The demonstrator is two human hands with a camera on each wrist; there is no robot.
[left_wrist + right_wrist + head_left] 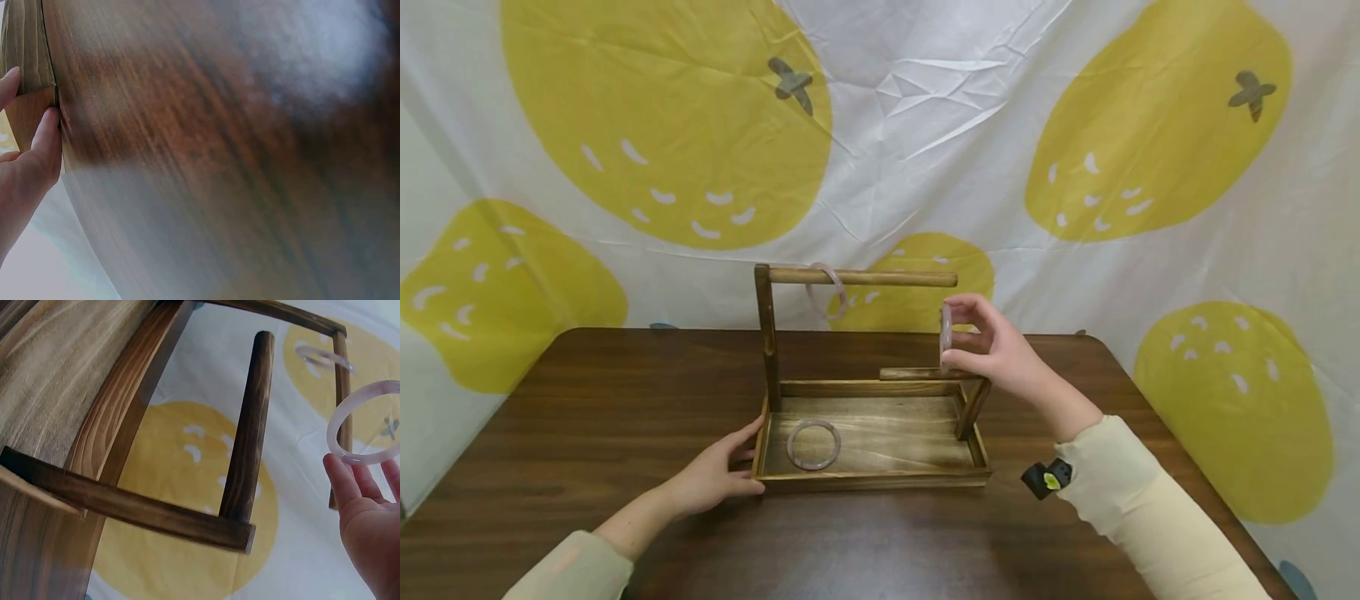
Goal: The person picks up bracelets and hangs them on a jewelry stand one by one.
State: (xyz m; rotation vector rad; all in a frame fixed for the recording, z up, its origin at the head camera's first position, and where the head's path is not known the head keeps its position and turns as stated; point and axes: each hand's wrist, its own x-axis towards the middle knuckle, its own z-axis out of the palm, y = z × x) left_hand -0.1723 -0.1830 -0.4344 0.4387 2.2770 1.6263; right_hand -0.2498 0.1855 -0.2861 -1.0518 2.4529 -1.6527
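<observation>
A wooden jewelry stand has a shallow tray point(887, 481) at its base and two bars on posts. My left hand point(711, 475) rests against the tray's left end, thumb at the front corner, fingers along the side wall. My right hand point(996, 346) pinches a pale pinkish bangle point(946, 333) between thumb and fingers, held upright just above the short lower bar point(250, 425). In the right wrist view this bangle appears as a ring at the fingertips. A second bangle point(841, 302) hangs on the long upper bar point(895, 278). Another bangle point(814, 468) lies flat inside the tray, left side.
The stand sits on a dark brown wooden table point(625, 400). A tall post point(767, 342) rises at the tray's left, a shorter post point(973, 410) at its right. Behind hangs a white cloth point(917, 167) printed with yellow fruit. A black strap point(1040, 481) is at the right wrist.
</observation>
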